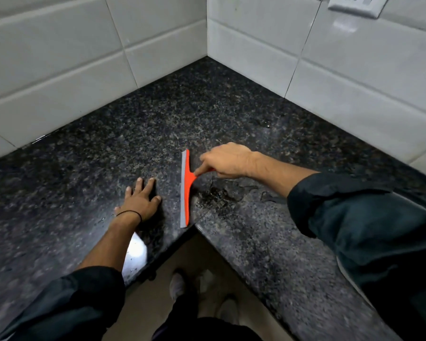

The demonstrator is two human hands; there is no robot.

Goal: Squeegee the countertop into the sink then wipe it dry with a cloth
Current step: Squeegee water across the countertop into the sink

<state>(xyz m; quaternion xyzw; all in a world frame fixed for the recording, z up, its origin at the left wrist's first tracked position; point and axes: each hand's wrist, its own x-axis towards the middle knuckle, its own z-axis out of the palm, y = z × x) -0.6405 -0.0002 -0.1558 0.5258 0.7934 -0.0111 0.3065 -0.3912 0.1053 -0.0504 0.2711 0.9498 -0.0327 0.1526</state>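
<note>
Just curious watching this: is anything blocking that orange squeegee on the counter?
Only the left hand, flat on the countertop just left of the squeegee. The sink is out of view.

A single head-worn camera looks steeply down, close, onto the corner countertop [108, 148] and floor.

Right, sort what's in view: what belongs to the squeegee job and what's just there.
Job: squeegee, gripped by the right hand; countertop; water on it; left hand, flat on the countertop. No sink or cloth in view.
Just there: socket; tiles; shoes.
</note>
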